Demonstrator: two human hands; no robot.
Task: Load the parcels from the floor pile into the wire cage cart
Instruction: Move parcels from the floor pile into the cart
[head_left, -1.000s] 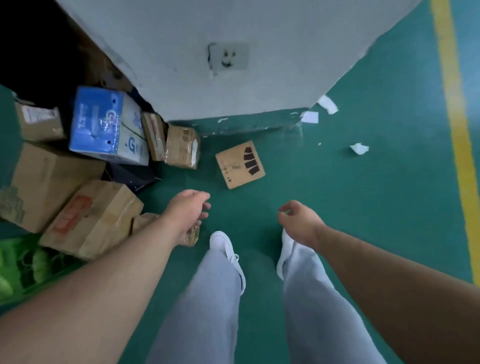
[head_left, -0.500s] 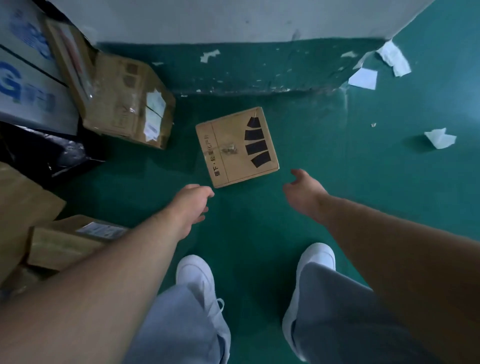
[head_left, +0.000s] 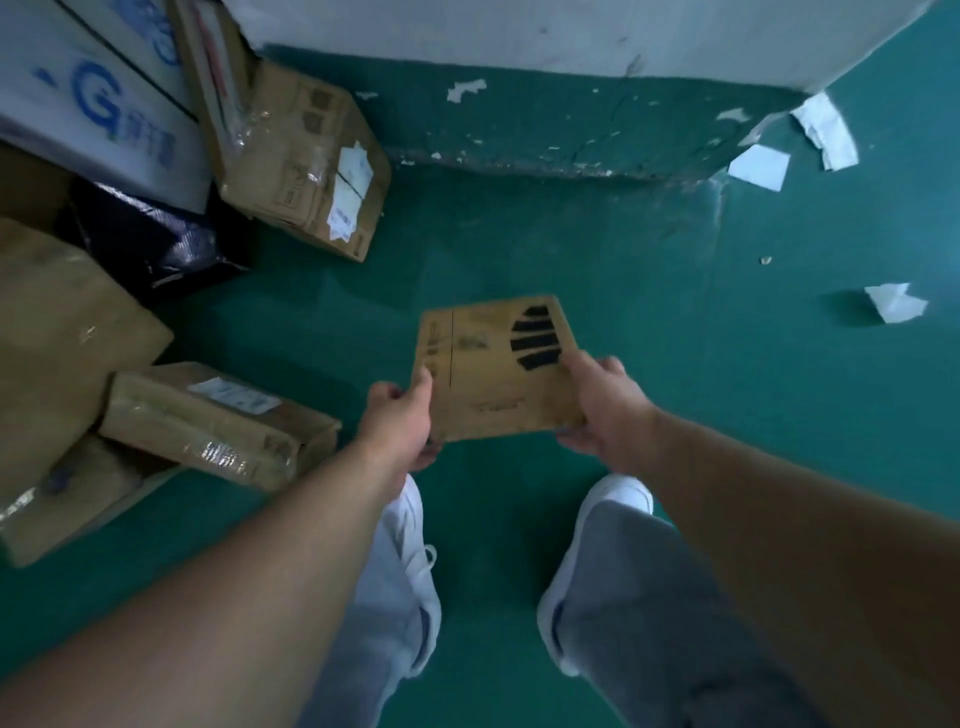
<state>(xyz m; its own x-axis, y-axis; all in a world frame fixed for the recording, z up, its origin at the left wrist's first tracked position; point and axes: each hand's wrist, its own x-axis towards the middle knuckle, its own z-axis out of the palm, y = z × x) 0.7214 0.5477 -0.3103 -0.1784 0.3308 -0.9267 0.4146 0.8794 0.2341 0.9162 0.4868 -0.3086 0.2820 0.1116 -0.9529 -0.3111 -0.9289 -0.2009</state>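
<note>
Between the two hands, just above the middle of the view, a flat brown box (head_left: 493, 369) with black stripes printed on its top is held over the green floor (head_left: 675, 312). The left hand (head_left: 400, 421) grips the box at its 8 o'clock corner, thumb laid on the top face and fingers curled under the edge. The right hand (head_left: 602, 410) grips it at the 4 o'clock corner in the same way, thumb on top just below the stripes, fingers tucked beneath. Both hands are closed firmly on the cardboard. The box tilts a little, its far edge toward 12 o'clock.

Below the box, toward 6 o'clock, stand two white shoes (head_left: 415, 545) and grey trouser legs (head_left: 649, 623).

The pile of parcels lies from 8 to 11 o'clock. At 9 o'clock, nearest the left hand, a long taped parcel (head_left: 218, 415) with a white label rests against a large brown box (head_left: 57, 332). At 10 o'clock there is a black plastic bag (head_left: 156, 239). Past it, toward 11 o'clock, a brown box with white labels (head_left: 306, 166) leans beside a blue-and-white box (head_left: 98, 104), which runs off the top left corner.

A pale wall (head_left: 519, 36) with a chipped green base crosses 12 o'clock. Scraps of white paper (head_left: 758, 166) lie on the floor at 1 to 2 o'clock, with one more scrap (head_left: 893, 301) near 3 o'clock, well apart from the held box.
</note>
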